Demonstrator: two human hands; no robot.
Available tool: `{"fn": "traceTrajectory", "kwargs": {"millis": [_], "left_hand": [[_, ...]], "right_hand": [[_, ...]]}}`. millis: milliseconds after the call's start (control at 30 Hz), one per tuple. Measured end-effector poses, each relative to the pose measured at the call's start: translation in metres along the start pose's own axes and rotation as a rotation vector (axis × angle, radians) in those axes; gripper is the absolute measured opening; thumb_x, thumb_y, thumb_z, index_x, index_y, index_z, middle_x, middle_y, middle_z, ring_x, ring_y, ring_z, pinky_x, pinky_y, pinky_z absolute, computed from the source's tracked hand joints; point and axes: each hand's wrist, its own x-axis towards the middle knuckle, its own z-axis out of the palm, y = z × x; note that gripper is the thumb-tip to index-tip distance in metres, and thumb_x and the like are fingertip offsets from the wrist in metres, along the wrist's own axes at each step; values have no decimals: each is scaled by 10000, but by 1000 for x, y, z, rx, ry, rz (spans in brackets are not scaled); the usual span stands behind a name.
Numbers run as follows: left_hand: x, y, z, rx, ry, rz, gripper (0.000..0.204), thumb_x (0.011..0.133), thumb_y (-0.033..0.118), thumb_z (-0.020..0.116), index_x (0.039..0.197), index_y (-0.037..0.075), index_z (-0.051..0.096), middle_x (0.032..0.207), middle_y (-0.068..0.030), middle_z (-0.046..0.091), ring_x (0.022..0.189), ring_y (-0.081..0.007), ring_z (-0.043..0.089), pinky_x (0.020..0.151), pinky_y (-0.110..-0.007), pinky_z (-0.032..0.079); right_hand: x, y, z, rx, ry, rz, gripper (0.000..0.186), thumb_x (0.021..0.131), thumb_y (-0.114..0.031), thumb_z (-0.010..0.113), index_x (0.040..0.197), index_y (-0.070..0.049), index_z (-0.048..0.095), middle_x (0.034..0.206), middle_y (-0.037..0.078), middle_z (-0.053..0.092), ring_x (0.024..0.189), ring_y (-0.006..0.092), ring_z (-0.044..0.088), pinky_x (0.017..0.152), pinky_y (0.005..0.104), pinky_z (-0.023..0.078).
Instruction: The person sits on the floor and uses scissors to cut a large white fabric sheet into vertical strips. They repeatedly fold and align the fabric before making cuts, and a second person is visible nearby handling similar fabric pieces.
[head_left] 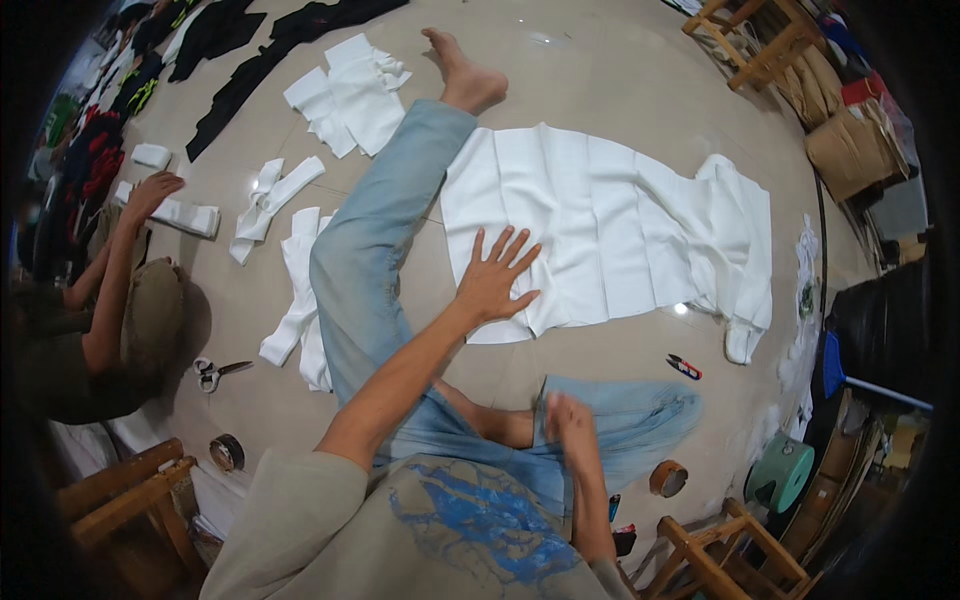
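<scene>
A wide white piece of cloth [600, 230] lies on the tiled floor in front of me, with fold lines across it and a bunched far-right end. My left hand [497, 275] rests flat on its near-left part, fingers spread and nothing gripped. Above my bent right leg, close to my body, my right hand [572, 420] is curled into a loose fist, slightly blurred. Whatever its fingers may hold is hidden. Red-and-black thread snips [684, 367] lie on the floor below the cloth's right end. My outstretched leg [370, 220] borders the cloth on the left.
White cloth pieces [362, 95] and strips [296, 285] lie left of my leg. White-handled scissors [210, 374] and tape rolls [668, 478] are on the floor. At left, another person's hand [150, 195] touches folded white cloth. Wooden stools [735, 550] stand near the edges.
</scene>
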Motion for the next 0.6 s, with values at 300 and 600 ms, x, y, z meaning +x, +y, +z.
{"fn": "traceTrajectory", "kwargs": {"millis": [300, 600], "left_hand": [[0, 0, 0, 10, 4, 30, 745, 920, 583, 486, 1522, 164, 354, 1595, -111, 279, 1475, -338, 217, 1167, -631, 127], [0, -2, 1, 21, 1, 22, 732, 931, 574, 478, 1525, 169, 349, 1599, -112, 270, 1474, -335, 221, 1176, -618, 117]], "right_hand": [[42, -27, 44, -474, 716, -597, 357, 903, -338, 686, 851, 8, 614, 656, 139, 596, 603, 331, 604, 602, 448, 468], [66, -11, 33, -502, 4, -152, 391, 895, -379, 650, 801, 0, 645, 708, 233, 653, 679, 428, 630, 653, 483, 480]]}}
